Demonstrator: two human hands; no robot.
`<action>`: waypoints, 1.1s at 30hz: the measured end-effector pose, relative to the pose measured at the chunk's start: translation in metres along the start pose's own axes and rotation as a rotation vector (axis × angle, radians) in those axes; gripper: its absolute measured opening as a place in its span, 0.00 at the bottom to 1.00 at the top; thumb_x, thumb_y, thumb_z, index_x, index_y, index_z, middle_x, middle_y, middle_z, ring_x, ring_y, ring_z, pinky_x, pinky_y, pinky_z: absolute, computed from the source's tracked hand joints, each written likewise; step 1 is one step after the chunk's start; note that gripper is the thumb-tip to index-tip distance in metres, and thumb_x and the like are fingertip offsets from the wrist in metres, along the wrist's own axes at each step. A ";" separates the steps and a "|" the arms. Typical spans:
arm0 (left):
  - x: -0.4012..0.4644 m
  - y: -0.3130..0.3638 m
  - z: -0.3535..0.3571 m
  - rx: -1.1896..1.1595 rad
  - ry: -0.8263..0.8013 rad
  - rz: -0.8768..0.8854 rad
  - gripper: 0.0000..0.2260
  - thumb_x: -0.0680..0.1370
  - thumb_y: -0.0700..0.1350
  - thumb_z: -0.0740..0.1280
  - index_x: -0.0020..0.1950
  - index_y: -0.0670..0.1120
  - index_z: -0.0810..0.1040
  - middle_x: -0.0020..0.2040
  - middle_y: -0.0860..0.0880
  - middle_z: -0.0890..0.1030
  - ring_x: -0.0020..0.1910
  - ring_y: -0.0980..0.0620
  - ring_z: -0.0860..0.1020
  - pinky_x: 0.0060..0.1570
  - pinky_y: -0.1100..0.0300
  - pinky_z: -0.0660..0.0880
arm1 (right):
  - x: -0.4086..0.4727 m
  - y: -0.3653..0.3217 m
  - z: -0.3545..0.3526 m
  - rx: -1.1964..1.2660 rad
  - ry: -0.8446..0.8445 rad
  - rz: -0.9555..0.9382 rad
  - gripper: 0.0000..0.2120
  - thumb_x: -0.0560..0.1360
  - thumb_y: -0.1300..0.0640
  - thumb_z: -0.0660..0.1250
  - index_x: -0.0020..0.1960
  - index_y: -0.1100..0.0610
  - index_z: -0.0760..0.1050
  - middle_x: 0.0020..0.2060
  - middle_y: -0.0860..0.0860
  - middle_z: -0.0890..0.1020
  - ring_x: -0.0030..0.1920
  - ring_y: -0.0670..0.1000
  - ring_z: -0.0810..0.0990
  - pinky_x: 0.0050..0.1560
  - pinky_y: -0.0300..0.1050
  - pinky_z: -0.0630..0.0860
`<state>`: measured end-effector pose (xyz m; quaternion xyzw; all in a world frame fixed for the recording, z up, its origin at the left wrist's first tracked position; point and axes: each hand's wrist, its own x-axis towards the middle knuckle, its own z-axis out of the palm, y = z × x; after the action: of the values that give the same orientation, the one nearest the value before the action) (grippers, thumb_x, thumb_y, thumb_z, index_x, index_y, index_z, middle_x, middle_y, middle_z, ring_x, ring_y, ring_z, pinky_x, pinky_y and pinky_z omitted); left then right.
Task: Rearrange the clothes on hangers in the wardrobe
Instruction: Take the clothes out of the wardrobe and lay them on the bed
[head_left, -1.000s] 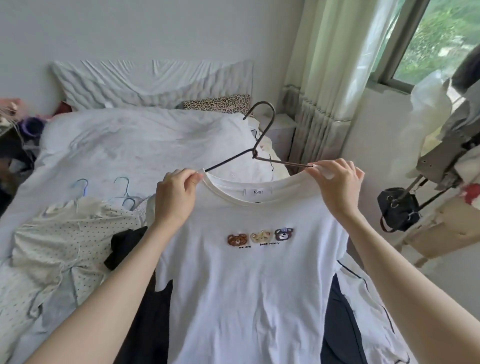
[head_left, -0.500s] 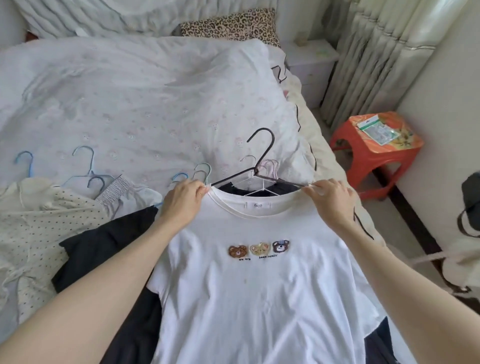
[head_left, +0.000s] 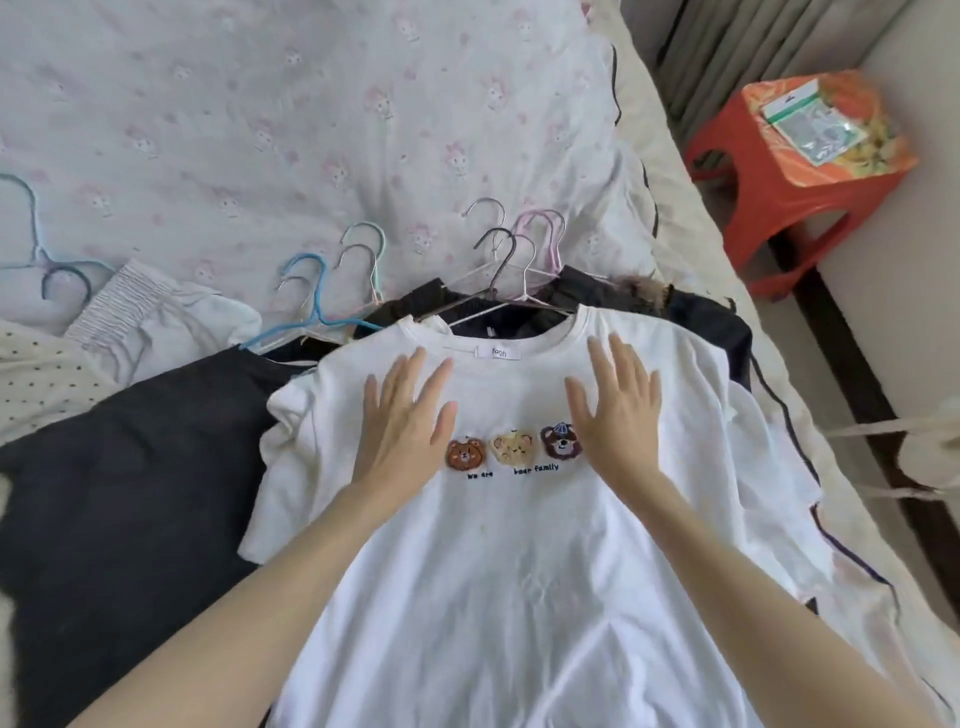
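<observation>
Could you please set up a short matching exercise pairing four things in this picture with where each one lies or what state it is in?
Things:
1. white T-shirt
2. red stool
3. blue hanger
4. left hand

Places or states:
A. on the floor beside the bed, a packet on top
B. flat and open on the shirt, left of the bear patches
C. spread on top of the pile of dark clothes
D. on the bed, its hook left of the grey hanger's hook

Pairs: 1-C, 2-A, 3-D, 4-B
</observation>
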<state>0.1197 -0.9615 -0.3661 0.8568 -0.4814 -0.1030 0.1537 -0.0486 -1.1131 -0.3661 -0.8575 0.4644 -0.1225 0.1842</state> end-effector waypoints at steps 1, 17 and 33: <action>-0.020 0.007 0.011 -0.008 -0.039 0.023 0.22 0.78 0.52 0.53 0.71 0.50 0.66 0.71 0.41 0.65 0.70 0.40 0.63 0.65 0.36 0.59 | -0.017 0.001 0.005 -0.029 -0.055 -0.005 0.26 0.76 0.46 0.56 0.70 0.57 0.67 0.70 0.58 0.66 0.71 0.60 0.63 0.69 0.64 0.55; -0.227 0.033 0.016 0.160 -0.996 0.058 0.24 0.80 0.59 0.50 0.75 0.61 0.47 0.76 0.53 0.37 0.75 0.47 0.37 0.70 0.40 0.48 | -0.279 0.023 -0.021 -0.310 -0.518 0.098 0.26 0.71 0.45 0.59 0.67 0.53 0.69 0.66 0.57 0.73 0.63 0.60 0.74 0.59 0.59 0.72; -0.266 0.158 -0.105 -0.062 -0.459 0.628 0.37 0.67 0.64 0.38 0.75 0.55 0.56 0.77 0.50 0.52 0.76 0.49 0.46 0.72 0.50 0.47 | -0.435 -0.010 -0.200 -0.099 0.215 0.503 0.28 0.78 0.47 0.61 0.74 0.52 0.59 0.74 0.52 0.59 0.75 0.52 0.53 0.73 0.54 0.45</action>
<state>-0.1083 -0.7937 -0.2030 0.6172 -0.7389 -0.2543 0.0917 -0.3513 -0.7825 -0.1981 -0.7054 0.6850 -0.1403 0.1161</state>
